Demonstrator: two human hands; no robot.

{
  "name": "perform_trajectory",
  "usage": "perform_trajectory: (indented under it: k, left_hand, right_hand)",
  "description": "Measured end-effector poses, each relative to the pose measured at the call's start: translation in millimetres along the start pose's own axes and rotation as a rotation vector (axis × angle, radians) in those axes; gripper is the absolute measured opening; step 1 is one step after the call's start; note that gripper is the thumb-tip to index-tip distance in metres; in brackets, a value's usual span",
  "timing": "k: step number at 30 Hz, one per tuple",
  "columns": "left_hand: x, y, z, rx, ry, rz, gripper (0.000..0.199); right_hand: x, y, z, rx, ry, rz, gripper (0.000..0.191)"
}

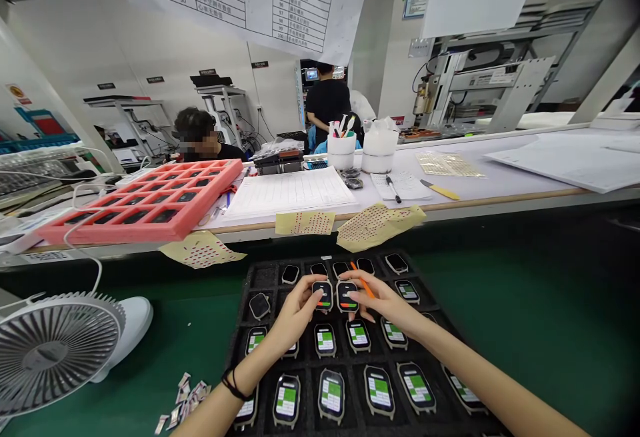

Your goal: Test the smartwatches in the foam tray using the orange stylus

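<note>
My left hand point(299, 310) pinches the left edge of a smartwatch point(323, 294) with a lit red-and-green screen. My right hand point(373, 302) has its fingertips at a second smartwatch point(347, 296), showing an orange-red bar on its screen. A thin orange stylus point(363, 279) lies in my right hand's fingers, its tip pointing away from me. Both hands are over a black foam tray point(263, 277) holding several watches in rows. Most nearer watches show green-and-white screens, while several farther ones are dark.
A white desk fan point(55, 357) stands at the left on the green mat point(520, 304), near a pile of paper scraps point(183, 400). On the white bench beyond lie a red foam tray point(140, 200), yellow dotted sheets point(377, 227) and papers. Two co-workers are behind it.
</note>
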State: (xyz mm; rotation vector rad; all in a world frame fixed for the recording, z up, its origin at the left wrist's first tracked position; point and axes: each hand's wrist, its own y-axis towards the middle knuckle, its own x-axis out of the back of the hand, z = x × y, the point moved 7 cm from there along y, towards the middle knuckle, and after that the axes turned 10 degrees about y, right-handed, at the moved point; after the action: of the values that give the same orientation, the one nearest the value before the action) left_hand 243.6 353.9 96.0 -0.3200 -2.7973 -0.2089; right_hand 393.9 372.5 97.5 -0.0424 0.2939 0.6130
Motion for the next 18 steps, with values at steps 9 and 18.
perform_trajectory:
  k: [9, 18]
  left_hand:
    - [1.7, 1.1, -0.1, 0.058, -0.121, 0.000, 0.044]
    - [4.7, -0.9, -4.1, 0.089, -0.280, -0.005, 0.042]
  right_hand:
    - [1.4, -0.7, 0.1, -0.008, 0.060, -0.013, 0.041]
    - [2.5, -3.6, 0.9, -0.040, 0.123, -0.010, 0.040]
